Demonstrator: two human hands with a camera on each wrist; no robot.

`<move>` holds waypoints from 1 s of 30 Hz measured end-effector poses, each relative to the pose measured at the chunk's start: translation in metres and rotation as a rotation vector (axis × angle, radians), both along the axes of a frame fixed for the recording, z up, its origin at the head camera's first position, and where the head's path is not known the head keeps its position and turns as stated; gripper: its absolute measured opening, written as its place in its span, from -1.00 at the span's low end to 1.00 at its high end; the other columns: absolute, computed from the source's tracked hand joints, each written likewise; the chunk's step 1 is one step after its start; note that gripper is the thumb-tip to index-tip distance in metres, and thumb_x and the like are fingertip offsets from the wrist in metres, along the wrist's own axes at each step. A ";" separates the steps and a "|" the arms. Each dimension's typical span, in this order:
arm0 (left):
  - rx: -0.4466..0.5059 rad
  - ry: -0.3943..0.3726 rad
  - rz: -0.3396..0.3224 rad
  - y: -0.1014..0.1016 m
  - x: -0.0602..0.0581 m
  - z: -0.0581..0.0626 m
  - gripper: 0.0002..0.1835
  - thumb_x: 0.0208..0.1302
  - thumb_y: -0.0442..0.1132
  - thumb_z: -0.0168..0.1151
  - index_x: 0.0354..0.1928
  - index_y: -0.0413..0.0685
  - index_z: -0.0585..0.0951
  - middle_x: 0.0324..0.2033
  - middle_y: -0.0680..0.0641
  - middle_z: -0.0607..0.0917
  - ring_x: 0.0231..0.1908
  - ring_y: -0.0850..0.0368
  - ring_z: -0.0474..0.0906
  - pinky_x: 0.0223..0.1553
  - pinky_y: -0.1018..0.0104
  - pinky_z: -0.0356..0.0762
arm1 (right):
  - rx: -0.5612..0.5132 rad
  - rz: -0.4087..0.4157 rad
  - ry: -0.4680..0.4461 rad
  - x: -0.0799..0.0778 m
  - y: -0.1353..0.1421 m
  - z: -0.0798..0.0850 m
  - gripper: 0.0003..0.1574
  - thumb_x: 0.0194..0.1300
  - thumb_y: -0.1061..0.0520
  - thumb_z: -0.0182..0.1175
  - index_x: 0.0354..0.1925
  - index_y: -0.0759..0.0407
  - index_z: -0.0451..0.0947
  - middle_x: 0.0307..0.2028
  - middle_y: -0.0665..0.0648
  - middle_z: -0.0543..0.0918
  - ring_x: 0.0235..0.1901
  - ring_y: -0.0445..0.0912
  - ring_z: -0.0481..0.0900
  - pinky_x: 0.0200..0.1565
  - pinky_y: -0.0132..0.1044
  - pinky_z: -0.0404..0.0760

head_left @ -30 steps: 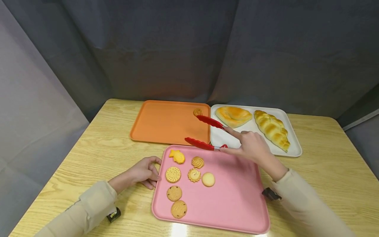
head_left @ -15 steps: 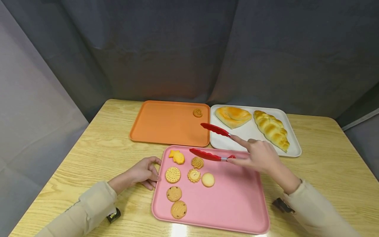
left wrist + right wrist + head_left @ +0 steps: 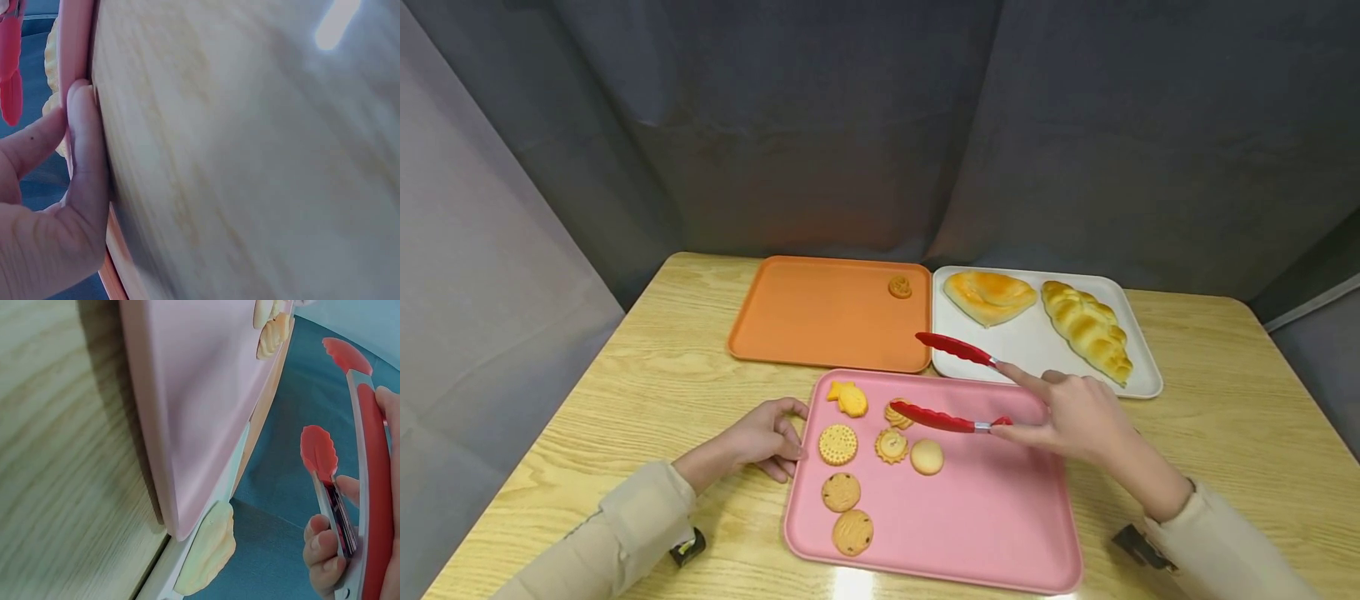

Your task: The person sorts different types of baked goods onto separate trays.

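Note:
My left hand (image 3: 763, 437) pinches the left rim of a pink tray (image 3: 992, 525); in the left wrist view, thumb and fingers (image 3: 87, 137) meet at that rim. Red-tipped tongs (image 3: 953, 347) are held in my right hand (image 3: 1078, 412), their two arms spread with nothing between them. The lower arm passes over a swirl cookie (image 3: 898, 422), partly hiding it. Around it lie a fish-shaped cookie (image 3: 852, 400), a dotted round cookie (image 3: 838, 444), a scalloped cookie (image 3: 892, 446), a plain round cookie (image 3: 927, 457) and two chocolate chip cookies (image 3: 841, 492).
Behind the pink tray, an orange tray (image 3: 820, 312) carries one small brown cookie (image 3: 899, 287) near its right end. Beside it, a white tray (image 3: 1026, 346) bears a folded pastry (image 3: 988, 297) and a braided loaf (image 3: 1088, 329). A dark curtain (image 3: 820, 125) hangs behind the table.
My right hand with the spread tongs has moved away from the small brown cookie, toward me and to the right, over the pink tray. The left hand stays at the rim.

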State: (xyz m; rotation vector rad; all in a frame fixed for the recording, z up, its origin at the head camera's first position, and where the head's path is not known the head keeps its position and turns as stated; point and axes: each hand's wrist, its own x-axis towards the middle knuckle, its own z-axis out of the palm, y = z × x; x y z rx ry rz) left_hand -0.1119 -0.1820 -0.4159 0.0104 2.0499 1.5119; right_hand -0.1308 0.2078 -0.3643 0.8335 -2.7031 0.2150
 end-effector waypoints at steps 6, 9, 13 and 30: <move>-0.001 0.001 0.000 0.000 0.000 0.000 -0.48 0.04 -0.52 0.21 0.08 -0.28 0.29 -0.55 -0.17 0.58 -0.69 0.10 0.55 -0.66 0.19 0.59 | 0.002 0.014 0.001 0.010 0.005 0.000 -0.08 -0.24 -0.48 0.29 0.05 -0.02 0.55 -0.76 -0.13 0.13 -0.80 -0.27 -0.02 -0.73 -0.45 0.03; -0.003 -0.001 0.000 0.000 0.000 -0.001 -0.48 0.04 -0.52 0.21 0.07 -0.28 0.29 -0.55 -0.17 0.58 -0.69 0.10 0.56 -0.66 0.19 0.59 | -0.001 0.026 0.006 0.014 0.007 -0.001 -0.09 -0.26 -0.49 0.29 0.01 -0.03 0.58 -0.75 -0.15 0.13 -0.78 -0.28 0.00 -0.73 -0.46 0.04; -0.004 -0.005 -0.001 0.000 -0.001 -0.002 -0.48 0.04 -0.52 0.21 0.07 -0.28 0.29 -0.55 -0.18 0.58 -0.69 0.10 0.56 -0.65 0.19 0.59 | -0.015 0.059 0.036 0.019 0.010 -0.003 -0.11 -0.25 -0.52 0.25 -0.02 -0.04 0.59 -0.74 -0.17 0.09 -0.76 -0.30 -0.02 -0.72 -0.48 0.01; -0.002 -0.003 0.003 0.000 0.000 0.000 -0.47 0.05 -0.52 0.21 0.08 -0.28 0.28 -0.54 -0.18 0.58 -0.69 0.11 0.56 -0.65 0.19 0.59 | 0.105 0.047 -0.001 0.040 0.020 -0.002 -0.12 -0.29 -0.51 0.28 0.01 -0.15 0.56 -0.71 -0.13 0.17 -0.78 -0.27 -0.01 -0.71 -0.46 0.02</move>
